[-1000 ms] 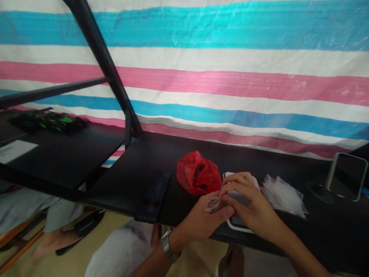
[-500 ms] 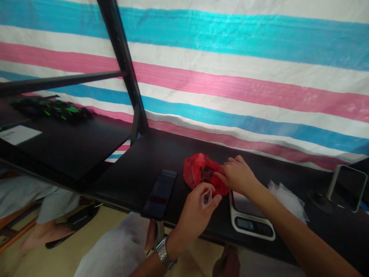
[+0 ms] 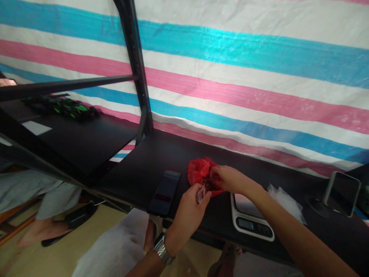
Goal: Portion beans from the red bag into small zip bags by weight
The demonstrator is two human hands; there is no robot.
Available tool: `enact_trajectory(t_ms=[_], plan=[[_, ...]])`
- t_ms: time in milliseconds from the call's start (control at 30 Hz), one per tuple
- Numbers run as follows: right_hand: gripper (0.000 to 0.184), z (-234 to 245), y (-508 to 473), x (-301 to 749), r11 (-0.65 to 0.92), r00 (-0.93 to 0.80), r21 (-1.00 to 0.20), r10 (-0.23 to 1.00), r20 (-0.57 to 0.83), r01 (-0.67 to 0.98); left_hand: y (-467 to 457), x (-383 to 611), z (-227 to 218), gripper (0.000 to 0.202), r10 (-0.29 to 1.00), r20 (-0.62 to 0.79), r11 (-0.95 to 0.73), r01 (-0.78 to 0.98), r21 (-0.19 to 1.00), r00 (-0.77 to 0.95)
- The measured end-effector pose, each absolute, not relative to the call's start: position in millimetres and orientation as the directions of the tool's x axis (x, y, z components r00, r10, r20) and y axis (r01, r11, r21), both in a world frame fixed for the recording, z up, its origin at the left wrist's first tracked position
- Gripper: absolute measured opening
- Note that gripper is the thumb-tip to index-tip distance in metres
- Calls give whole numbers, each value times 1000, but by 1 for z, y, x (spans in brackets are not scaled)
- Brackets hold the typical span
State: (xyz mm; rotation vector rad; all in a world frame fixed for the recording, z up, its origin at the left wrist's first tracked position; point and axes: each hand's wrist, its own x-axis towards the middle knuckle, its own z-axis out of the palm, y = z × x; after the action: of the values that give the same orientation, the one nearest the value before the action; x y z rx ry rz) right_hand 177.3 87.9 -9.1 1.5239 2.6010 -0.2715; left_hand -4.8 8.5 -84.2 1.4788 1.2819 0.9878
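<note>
A red plastic bag (image 3: 198,172) sits open on the black table, with small dark pieces (image 3: 208,182) inside it. My left hand (image 3: 191,206) is closed around a small clear plastic bag (image 3: 201,195), held at the near edge of the red bag. The fingers of my right hand (image 3: 227,177) reach down into the red bag's mouth and are bent together over the dark contents. What they pinch, if anything, is hidden. Just right of the red bag is a white digital scale (image 3: 255,231), partly under my right forearm.
A dark phone (image 3: 165,194) lies left of my left hand. Clear plastic bags (image 3: 288,204) are piled beyond my right forearm, near a phone on a stand (image 3: 343,193). A black metal post (image 3: 138,73) rises at the left. Another person's leg (image 3: 56,200) shows at lower left.
My right hand has moved deeper into the red bag, its fingers now lower and bent. The clear bag in my left hand looks narrower. The view has shifted slightly.
</note>
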Motion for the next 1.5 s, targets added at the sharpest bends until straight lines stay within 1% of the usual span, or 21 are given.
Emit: enact_trajectory(t_ms=[67,200,333,467,567,667,733,767,833,900,1033,1133,1267,1400,1500], plan=[[29,-7,89,178,464,-470,-78,858,-205,882,7,-5,-84,23,990,8,-45,267,963,139],[19,-4,94,169,386,-382,-23,900,-209,922,6,-5,-87,23,991,31,-64,260,963,129],[29,-10,95,155,278,-280,-36,948,-151,960,6,-5,-90,22,988,43,-76,230,970,145],[33,-19,89,152,203,-210,-57,966,-150,978,7,-6,-92,23,987,42,-77,223,972,158],[32,-20,84,157,211,-227,-106,958,-174,972,7,-6,-93,21,987,49,-81,209,974,156],[18,-18,82,160,247,-286,-187,932,-225,951,7,-7,-91,21,986,54,-83,180,980,159],[12,-16,83,162,253,-312,-242,916,-251,937,8,-7,-90,22,985,49,-76,162,984,168],[13,-16,84,162,250,-319,-267,912,-259,931,8,-7,-90,22,984,47,-75,160,984,171],[24,-15,87,165,237,-322,-311,911,-259,921,10,-6,-89,22,984,51,-80,166,983,169],[33,-15,88,169,214,-306,-345,921,-240,914,11,-6,-89,22,985,66,-94,178,980,158],[42,-11,85,182,174,-271,-404,942,-197,898,14,-3,-90,19,988,86,-111,203,973,130],[42,-3,76,190,185,-286,-480,947,-146,858,15,0,-88,14,994,60,-82,243,966,97],[40,7,62,193,238,-325,-613,945,-33,754,15,5,-82,15,998,37,-52,284,957,60],[33,11,50,188,303,-336,-606,940,63,735,16,9,-77,17,998,50,-59,313,948,37],[28,10,43,181,311,-324,-583,942,86,751,18,11,-78,22,998,57,-62,313,948,26]])
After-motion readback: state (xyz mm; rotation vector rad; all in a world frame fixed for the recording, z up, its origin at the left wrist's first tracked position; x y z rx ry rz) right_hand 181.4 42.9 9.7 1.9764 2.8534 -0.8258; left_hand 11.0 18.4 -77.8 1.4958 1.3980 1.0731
